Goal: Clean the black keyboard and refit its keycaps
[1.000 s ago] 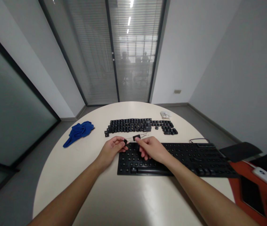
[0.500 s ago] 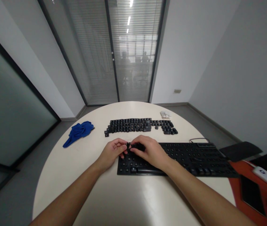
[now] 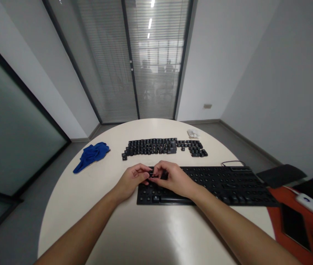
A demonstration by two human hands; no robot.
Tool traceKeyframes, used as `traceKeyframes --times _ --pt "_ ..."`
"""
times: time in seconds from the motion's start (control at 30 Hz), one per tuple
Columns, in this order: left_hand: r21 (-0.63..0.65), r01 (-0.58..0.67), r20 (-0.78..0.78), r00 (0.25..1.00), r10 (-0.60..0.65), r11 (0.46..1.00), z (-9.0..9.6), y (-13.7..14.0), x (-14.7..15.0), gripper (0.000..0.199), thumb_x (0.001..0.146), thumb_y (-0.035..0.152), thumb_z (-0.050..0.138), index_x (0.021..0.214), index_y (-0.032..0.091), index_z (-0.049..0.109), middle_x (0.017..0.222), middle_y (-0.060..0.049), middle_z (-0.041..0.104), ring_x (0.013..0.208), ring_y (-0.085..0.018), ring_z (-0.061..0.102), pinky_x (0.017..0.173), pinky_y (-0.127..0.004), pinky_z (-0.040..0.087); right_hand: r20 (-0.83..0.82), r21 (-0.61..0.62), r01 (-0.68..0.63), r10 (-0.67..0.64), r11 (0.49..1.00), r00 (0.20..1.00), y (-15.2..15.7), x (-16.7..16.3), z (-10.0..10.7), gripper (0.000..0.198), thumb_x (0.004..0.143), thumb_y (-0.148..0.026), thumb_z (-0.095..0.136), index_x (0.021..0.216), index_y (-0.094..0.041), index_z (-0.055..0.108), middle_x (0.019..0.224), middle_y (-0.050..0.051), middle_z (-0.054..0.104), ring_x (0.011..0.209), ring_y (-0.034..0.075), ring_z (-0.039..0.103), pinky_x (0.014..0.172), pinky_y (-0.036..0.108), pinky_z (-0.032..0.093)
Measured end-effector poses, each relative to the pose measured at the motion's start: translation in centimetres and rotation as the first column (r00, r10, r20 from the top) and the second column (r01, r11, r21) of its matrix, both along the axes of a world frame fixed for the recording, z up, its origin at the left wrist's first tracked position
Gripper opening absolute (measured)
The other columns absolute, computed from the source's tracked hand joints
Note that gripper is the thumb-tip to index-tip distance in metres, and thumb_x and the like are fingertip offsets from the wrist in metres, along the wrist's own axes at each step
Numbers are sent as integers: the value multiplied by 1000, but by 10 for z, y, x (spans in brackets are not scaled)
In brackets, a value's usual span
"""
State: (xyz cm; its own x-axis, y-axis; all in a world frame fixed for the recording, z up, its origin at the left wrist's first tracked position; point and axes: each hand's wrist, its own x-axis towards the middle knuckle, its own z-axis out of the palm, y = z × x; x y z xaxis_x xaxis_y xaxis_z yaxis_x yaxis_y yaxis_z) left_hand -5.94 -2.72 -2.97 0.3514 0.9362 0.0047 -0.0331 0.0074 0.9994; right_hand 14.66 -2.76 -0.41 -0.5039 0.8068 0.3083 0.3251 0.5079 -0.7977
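Observation:
My left hand [image 3: 132, 180] is closed in a pinch over the upper left corner of a black keyboard [image 3: 217, 184]. Between its thumb and fingers sits a small dark piece that looks like a keycap [image 3: 151, 174], with a thin light line across it. Facing it, my right hand [image 3: 174, 179] is also pinched, its thumb and fingertips meeting at the same spot. What the right fingertips grip is too small and covered to make out. Most of the keyboard's keycaps are off, leaving rows of bare key posts, while the space bar [image 3: 175, 199] is in place.
Loose black keycaps [image 3: 150, 146] lie in rows beyond the keyboard, with another group [image 3: 197, 148] to their right. A clear plastic bag [image 3: 193, 133] is behind them. A blue cloth [image 3: 92, 156] lies at left. A phone [image 3: 295, 225] rests on an orange surface at right.
My right fingers have curled and shifted slightly at the small piece between my hands, which is now more covered. My left hand has barely moved.

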Motion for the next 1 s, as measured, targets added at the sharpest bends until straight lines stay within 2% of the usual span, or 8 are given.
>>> traceKeyframes --times 0.17,0.4,0.5,0.6,0.7,0.8,0.87,1.0 --pt "18 -33 -29 999 33 999 1 -1 -1 40 84 54 68 89 15 69 86 -6 69 77 -17 65 65 -27 55 -22 -60 -64 62 996 998 0 1 -2 10 81 -18 70 85 -18 60 77 -1 62 69 13 57 63 23 44" --pt "23 -83 -65 994 84 996 1 2 -3 42 84 55 66 94 15 67 67 -3 66 59 -15 63 54 -24 50 -17 -64 -23 22 998 1000 1 1 -2 14 82 -21 72 90 -19 61 83 0 66 72 13 59 65 24 45" --pt "113 -183 -138 971 197 977 0 6 -7 36 86 49 64 95 15 69 56 0 62 52 -13 57 53 -24 46 25 -35 -2 3 999 1000 3 4 0 18 83 -24 74 96 -20 63 86 0 70 77 15 63 71 25 46" --pt "235 -234 -242 926 290 943 -1 10 -13 28 87 42 65 93 15 71 56 1 60 52 -14 55 54 -25 44 118 -3 4 -4 1000 993 3 6 1 24 84 -29 75 105 -23 66 88 0 73 80 16 66 73 26 45" --pt "276 -220 -293 908 300 936 -3 12 -17 25 86 40 66 92 16 72 64 -1 64 54 -14 56 55 -25 43 198 11 35 -37 999 979 2 6 1 35 84 -32 75 117 -25 67 90 0 76 76 17 68 70 26 44" --pt "283 -183 -317 909 272 942 -6 13 -19 24 87 38 65 94 17 72 73 -3 68 60 -15 59 58 -26 45 233 22 42 -46 999 971 2 5 0 22 85 -33 74 106 -24 74 90 2 77 77 18 70 71 27 46" --pt "318 -127 -357 902 243 940 -7 13 -20 22 88 36 64 95 18 73 79 -4 71 67 -17 61 63 -28 47 238 37 34 -42 999 970 3 5 0 17 87 -33 72 100 -24 77 92 4 77 81 19 70 73 28 47" --pt "396 18 -445 879 175 918 -4 11 -22 18 90 32 62 96 21 75 92 -5 75 85 -22 66 78 -31 48 248 87 -4 -17 996 969 3 6 0 20 91 -35 66 106 -27 77 100 4 78 90 21 71 80 30 49"
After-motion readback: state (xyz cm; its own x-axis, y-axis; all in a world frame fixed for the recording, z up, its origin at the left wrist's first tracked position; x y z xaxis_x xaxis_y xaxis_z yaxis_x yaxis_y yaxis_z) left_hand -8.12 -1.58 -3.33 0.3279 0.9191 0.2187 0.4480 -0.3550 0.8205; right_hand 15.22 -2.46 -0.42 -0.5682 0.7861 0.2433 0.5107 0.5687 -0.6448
